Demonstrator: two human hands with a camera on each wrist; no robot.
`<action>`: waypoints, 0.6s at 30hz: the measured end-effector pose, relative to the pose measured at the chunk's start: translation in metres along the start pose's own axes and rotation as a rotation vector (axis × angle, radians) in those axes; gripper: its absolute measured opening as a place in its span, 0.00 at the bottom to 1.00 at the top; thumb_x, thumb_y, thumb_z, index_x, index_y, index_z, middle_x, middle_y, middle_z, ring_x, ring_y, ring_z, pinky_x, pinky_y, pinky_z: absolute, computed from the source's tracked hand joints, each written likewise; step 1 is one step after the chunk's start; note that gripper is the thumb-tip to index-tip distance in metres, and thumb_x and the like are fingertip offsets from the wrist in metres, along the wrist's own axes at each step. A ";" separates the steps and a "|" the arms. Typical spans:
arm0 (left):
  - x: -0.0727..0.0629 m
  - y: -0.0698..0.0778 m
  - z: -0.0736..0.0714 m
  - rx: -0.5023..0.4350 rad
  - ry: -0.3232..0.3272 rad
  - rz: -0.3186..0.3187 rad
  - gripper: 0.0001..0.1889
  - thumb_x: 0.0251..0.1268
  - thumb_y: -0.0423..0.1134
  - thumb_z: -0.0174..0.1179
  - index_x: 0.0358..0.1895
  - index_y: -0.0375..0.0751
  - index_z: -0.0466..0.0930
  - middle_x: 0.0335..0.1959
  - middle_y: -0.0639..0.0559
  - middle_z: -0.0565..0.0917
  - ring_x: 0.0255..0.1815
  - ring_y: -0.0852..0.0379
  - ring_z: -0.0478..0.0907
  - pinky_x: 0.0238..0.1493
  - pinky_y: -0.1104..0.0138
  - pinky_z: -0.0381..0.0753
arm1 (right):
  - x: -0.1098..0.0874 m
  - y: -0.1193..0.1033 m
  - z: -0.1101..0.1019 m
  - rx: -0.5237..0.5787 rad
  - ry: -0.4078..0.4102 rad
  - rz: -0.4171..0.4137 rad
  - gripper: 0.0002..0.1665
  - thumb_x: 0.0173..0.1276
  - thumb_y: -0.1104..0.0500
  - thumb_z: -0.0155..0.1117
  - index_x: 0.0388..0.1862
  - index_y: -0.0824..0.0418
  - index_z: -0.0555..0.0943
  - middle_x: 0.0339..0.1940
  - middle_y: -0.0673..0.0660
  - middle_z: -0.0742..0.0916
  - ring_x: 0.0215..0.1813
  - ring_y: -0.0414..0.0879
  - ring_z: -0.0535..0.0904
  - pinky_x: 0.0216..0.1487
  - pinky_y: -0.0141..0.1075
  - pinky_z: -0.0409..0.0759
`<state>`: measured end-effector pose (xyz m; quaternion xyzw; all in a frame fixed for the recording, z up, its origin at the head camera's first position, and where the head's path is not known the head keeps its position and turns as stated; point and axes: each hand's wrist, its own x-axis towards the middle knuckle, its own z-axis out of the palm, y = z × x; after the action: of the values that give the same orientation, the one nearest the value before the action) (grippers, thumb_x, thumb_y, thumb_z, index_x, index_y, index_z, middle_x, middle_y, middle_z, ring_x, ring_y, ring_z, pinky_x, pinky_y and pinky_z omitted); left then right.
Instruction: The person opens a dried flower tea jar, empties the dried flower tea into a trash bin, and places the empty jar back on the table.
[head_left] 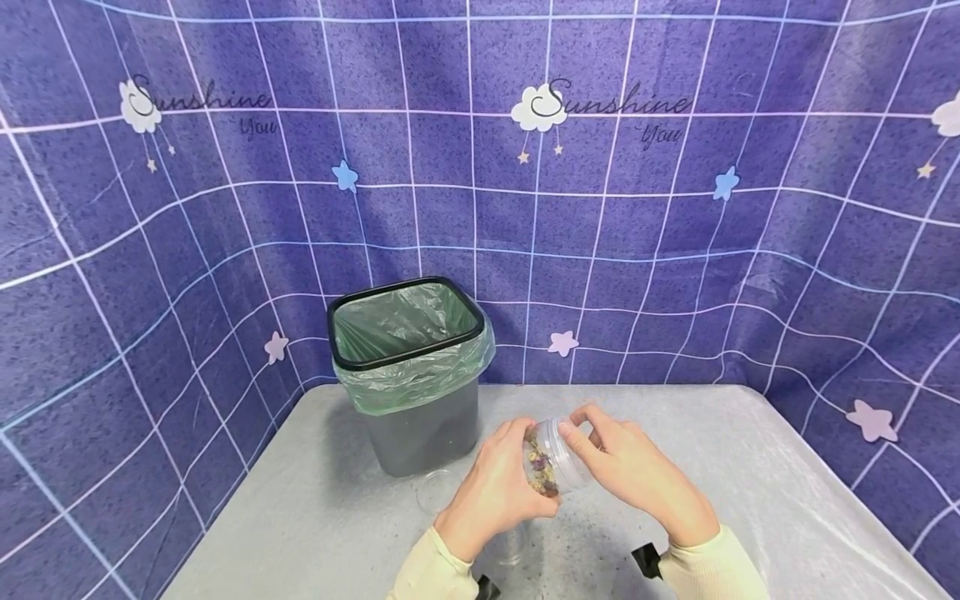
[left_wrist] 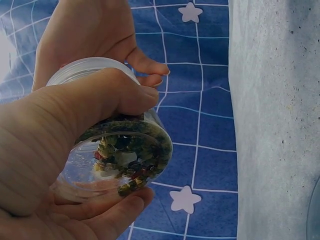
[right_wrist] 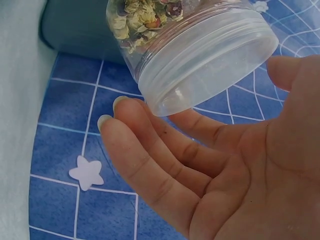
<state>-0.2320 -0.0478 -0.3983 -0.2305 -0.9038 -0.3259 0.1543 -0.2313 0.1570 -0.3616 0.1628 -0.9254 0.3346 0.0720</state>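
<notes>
My left hand (head_left: 498, 479) grips a clear plastic jar (left_wrist: 80, 172) round its side, thumb across it and fingers beneath. The jar is tilted on its side above the table, with dried flowers (right_wrist: 145, 20) in yellow, green and dark red lying along its lower wall. A translucent screw lid (right_wrist: 215, 60) covers its mouth, facing right. My right hand (head_left: 630, 462) is beside this lid, its fingers loosely bent and spread; in the right wrist view, the thumb is close to the rim and the palm stands apart from it.
A grey bin (head_left: 427, 429) with a black rim and green liner bag (head_left: 420, 387) stands at the back left. Close to its foot lies a clear round disc (head_left: 437, 492). Another clear container (head_left: 510, 546) is partly hidden below my left hand. Dark specks dot the grey tabletop (head_left: 300, 517).
</notes>
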 end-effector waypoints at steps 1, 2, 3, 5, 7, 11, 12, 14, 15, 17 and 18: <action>0.000 0.000 0.000 -0.001 -0.001 0.000 0.46 0.29 0.45 0.83 0.61 0.41 0.74 0.48 0.53 0.81 0.46 0.58 0.77 0.49 0.64 0.82 | 0.000 0.000 0.000 0.001 -0.004 0.004 0.26 0.77 0.30 0.49 0.54 0.46 0.79 0.21 0.45 0.78 0.21 0.39 0.71 0.25 0.36 0.71; 0.000 0.000 0.000 0.000 -0.002 0.000 0.46 0.29 0.45 0.83 0.61 0.41 0.74 0.48 0.53 0.81 0.46 0.58 0.77 0.49 0.65 0.81 | 0.000 -0.001 0.000 0.002 -0.009 0.006 0.26 0.77 0.30 0.49 0.54 0.46 0.78 0.21 0.45 0.79 0.21 0.39 0.72 0.25 0.36 0.72; 0.000 0.000 0.000 0.000 -0.002 0.000 0.46 0.29 0.45 0.83 0.61 0.41 0.74 0.48 0.53 0.81 0.46 0.58 0.77 0.49 0.65 0.81 | 0.000 -0.001 0.000 0.003 -0.011 0.008 0.26 0.77 0.30 0.49 0.54 0.47 0.78 0.21 0.45 0.79 0.21 0.40 0.72 0.25 0.36 0.72; 0.000 -0.001 0.000 -0.002 -0.003 -0.001 0.46 0.29 0.45 0.83 0.61 0.41 0.74 0.48 0.53 0.81 0.45 0.59 0.77 0.48 0.65 0.81 | 0.000 -0.002 0.000 0.004 -0.015 0.007 0.26 0.77 0.30 0.49 0.55 0.47 0.78 0.21 0.45 0.79 0.21 0.40 0.72 0.25 0.36 0.72; 0.000 -0.001 0.000 -0.002 -0.003 0.000 0.45 0.29 0.45 0.83 0.61 0.40 0.74 0.48 0.53 0.80 0.45 0.59 0.77 0.48 0.65 0.81 | -0.001 -0.002 0.000 0.006 -0.018 0.009 0.27 0.77 0.30 0.49 0.55 0.47 0.78 0.21 0.45 0.80 0.22 0.40 0.72 0.25 0.36 0.72; 0.000 -0.001 0.000 0.003 -0.003 0.005 0.45 0.30 0.45 0.83 0.61 0.40 0.75 0.47 0.53 0.80 0.45 0.59 0.77 0.49 0.66 0.81 | -0.001 -0.001 0.000 0.010 -0.021 0.002 0.28 0.77 0.30 0.50 0.58 0.48 0.77 0.23 0.44 0.81 0.23 0.40 0.74 0.26 0.36 0.73; 0.000 -0.001 0.000 0.005 0.000 0.009 0.45 0.29 0.45 0.83 0.60 0.40 0.75 0.47 0.53 0.80 0.45 0.59 0.77 0.49 0.66 0.81 | -0.001 -0.001 0.000 0.011 -0.022 -0.002 0.28 0.77 0.30 0.51 0.58 0.49 0.77 0.24 0.44 0.82 0.24 0.39 0.74 0.27 0.36 0.73; 0.000 -0.001 0.000 0.006 0.004 0.012 0.45 0.29 0.45 0.83 0.60 0.41 0.75 0.47 0.54 0.80 0.45 0.60 0.77 0.49 0.66 0.81 | -0.001 -0.001 0.000 0.011 -0.022 -0.014 0.28 0.77 0.31 0.52 0.59 0.50 0.77 0.25 0.43 0.83 0.25 0.39 0.76 0.29 0.36 0.75; 0.001 -0.001 0.000 0.006 0.005 0.014 0.44 0.29 0.45 0.83 0.60 0.41 0.75 0.47 0.54 0.80 0.45 0.60 0.77 0.49 0.66 0.81 | -0.001 -0.001 0.000 0.013 -0.024 -0.020 0.28 0.77 0.32 0.52 0.60 0.50 0.77 0.26 0.43 0.84 0.26 0.39 0.77 0.30 0.36 0.75; 0.001 -0.001 0.001 0.003 0.008 0.017 0.44 0.29 0.45 0.83 0.59 0.42 0.75 0.47 0.54 0.80 0.44 0.60 0.77 0.48 0.67 0.81 | -0.001 -0.001 -0.001 0.014 -0.031 -0.027 0.28 0.77 0.32 0.53 0.61 0.49 0.77 0.28 0.44 0.85 0.28 0.39 0.78 0.33 0.37 0.76; 0.001 -0.002 0.001 0.001 0.008 0.018 0.44 0.29 0.45 0.83 0.59 0.43 0.75 0.46 0.54 0.80 0.44 0.60 0.77 0.48 0.67 0.81 | -0.001 -0.001 -0.002 0.014 -0.035 -0.030 0.28 0.77 0.32 0.53 0.61 0.49 0.76 0.30 0.44 0.85 0.29 0.38 0.78 0.34 0.38 0.77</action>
<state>-0.2335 -0.0482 -0.3994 -0.2372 -0.9013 -0.3248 0.1612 -0.2301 0.1580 -0.3601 0.1830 -0.9217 0.3368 0.0599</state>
